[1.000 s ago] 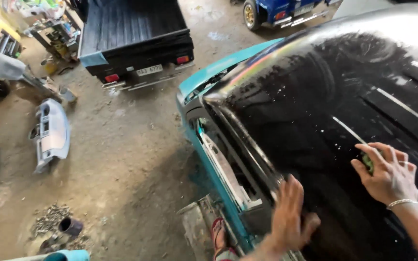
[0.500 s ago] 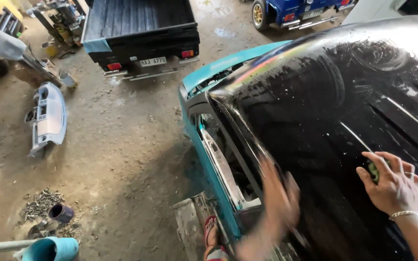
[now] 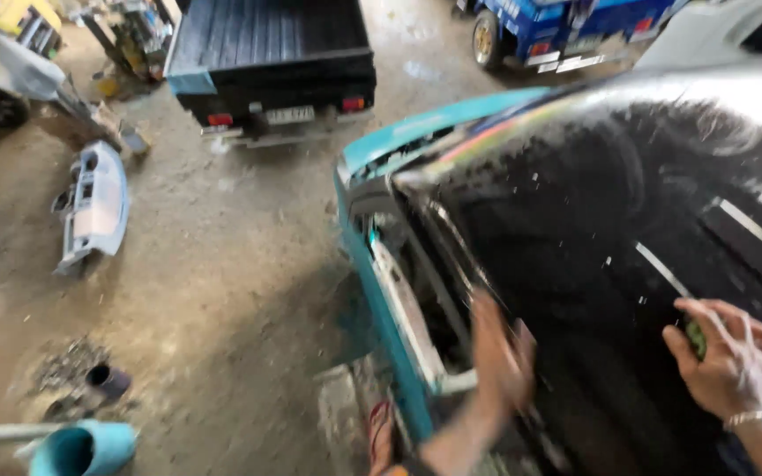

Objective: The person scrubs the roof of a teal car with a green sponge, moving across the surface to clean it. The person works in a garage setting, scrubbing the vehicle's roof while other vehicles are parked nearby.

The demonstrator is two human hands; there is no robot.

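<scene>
Green pad (image 3: 695, 338) (small, looks soft, light) clamped under right hand (image 3: 727, 363) fingers on slick dark glass (image 3: 593, 264); left hand (image 3: 497, 353) blurred, fingers can't tell.

Both hands (image 3: 500, 353) (image 3: 729, 366) low (left blurred)

We see a stained concrete workshop floor (image 3: 222, 264) in daylight, bearing a black pickup bed (image 3: 271, 40), a detached pale bumper (image 3: 90, 207) and a blue vehicle (image 3: 566, 26)

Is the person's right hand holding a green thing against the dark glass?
Yes, the right hand grips a small green pad on the dark glass.
</scene>
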